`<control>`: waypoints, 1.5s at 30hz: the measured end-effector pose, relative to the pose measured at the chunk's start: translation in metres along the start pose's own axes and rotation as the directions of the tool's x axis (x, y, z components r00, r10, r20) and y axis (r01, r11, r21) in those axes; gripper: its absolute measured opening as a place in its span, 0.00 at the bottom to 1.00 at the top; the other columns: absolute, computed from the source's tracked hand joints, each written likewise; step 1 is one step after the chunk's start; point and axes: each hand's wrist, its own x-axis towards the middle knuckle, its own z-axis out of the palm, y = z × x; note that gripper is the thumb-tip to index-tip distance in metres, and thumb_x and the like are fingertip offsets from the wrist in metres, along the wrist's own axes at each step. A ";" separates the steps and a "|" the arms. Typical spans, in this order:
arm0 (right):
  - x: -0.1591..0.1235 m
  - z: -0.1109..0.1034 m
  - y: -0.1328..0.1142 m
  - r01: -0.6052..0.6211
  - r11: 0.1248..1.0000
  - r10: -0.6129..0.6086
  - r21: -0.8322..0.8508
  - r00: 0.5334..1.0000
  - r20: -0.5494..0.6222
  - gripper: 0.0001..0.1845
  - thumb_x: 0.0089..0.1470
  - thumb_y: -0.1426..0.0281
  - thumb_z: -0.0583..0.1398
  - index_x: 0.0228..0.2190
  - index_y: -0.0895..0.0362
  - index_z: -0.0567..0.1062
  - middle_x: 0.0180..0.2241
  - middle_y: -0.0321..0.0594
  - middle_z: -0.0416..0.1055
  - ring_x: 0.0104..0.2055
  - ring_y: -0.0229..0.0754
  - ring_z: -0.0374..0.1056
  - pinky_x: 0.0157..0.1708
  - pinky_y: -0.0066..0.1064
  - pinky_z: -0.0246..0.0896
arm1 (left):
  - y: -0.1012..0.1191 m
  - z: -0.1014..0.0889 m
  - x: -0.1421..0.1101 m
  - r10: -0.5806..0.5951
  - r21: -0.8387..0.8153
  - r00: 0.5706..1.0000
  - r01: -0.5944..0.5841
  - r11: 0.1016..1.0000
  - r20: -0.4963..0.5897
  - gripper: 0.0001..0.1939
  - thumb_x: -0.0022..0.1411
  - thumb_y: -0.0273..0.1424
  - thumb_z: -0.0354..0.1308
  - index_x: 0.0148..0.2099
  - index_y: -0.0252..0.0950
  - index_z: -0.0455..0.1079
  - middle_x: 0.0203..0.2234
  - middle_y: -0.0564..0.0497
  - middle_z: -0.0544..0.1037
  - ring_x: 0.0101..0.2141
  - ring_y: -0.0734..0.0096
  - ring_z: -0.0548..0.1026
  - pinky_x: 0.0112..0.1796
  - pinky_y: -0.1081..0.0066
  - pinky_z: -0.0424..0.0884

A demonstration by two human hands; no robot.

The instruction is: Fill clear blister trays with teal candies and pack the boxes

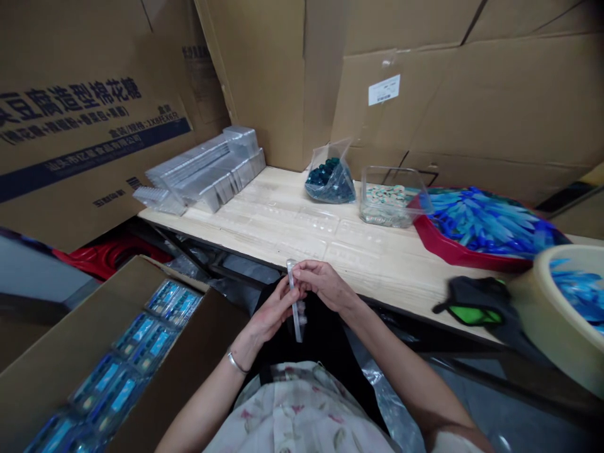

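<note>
The left hand (271,311) grips a clear plastic case (297,324) with the thumb and fingers closed on opposite faces; the right hand (326,284) closes its fingertips at the upper part of the same case. Grip force cannot be determined. The case stands on edge, nearly upright, above the lap and just short of the worktable (264,204). Caution: excessive finger pressure may bend or crack the thin wall. Uneven pressure between the hands may leave an edge misaligned or let the case twist. If the left-hand grip loosens, the case may drop onto the lap or floor, as no surface supports it from below. Any loose contents may spill because of the upright attitude; whether it contains anything cannot be determined. A wide elbow movement may strike the open carton (184,371) beside the left arm.
</note>
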 end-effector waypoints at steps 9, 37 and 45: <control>0.002 -0.001 0.001 0.019 1.000 -0.019 -0.006 1.000 0.007 0.13 0.45 0.62 0.64 0.27 0.60 0.73 0.23 0.34 0.70 0.21 0.30 0.63 0.22 0.24 0.58 | -0.001 -0.002 0.001 0.007 -0.117 0.999 -0.001 0.993 0.054 0.21 0.57 0.38 0.58 0.54 0.43 0.65 0.48 0.46 0.69 0.47 0.59 0.68 0.43 0.62 0.67; 0.006 0.001 0.000 0.083 0.990 -0.098 -0.118 0.987 -0.126 0.11 0.45 0.64 0.62 0.27 0.60 0.71 0.19 0.33 0.70 0.18 0.32 0.64 0.20 0.24 0.60 | -0.003 -0.003 0.002 0.012 -0.027 0.999 -0.014 1.000 -0.048 0.27 0.57 0.39 0.58 0.58 0.45 0.59 0.54 0.46 0.67 0.50 0.60 0.67 0.42 0.66 0.66; -0.003 0.011 -0.001 0.113 0.966 -0.159 -0.232 0.969 -0.189 0.10 0.46 0.64 0.61 0.28 0.59 0.69 0.21 0.32 0.68 0.19 0.30 0.62 0.19 0.22 0.60 | 0.000 0.005 0.004 0.031 -0.003 0.990 -0.032 0.999 -0.140 0.33 0.53 0.37 0.62 0.60 0.42 0.58 0.51 0.44 0.70 0.50 0.58 0.68 0.44 0.67 0.66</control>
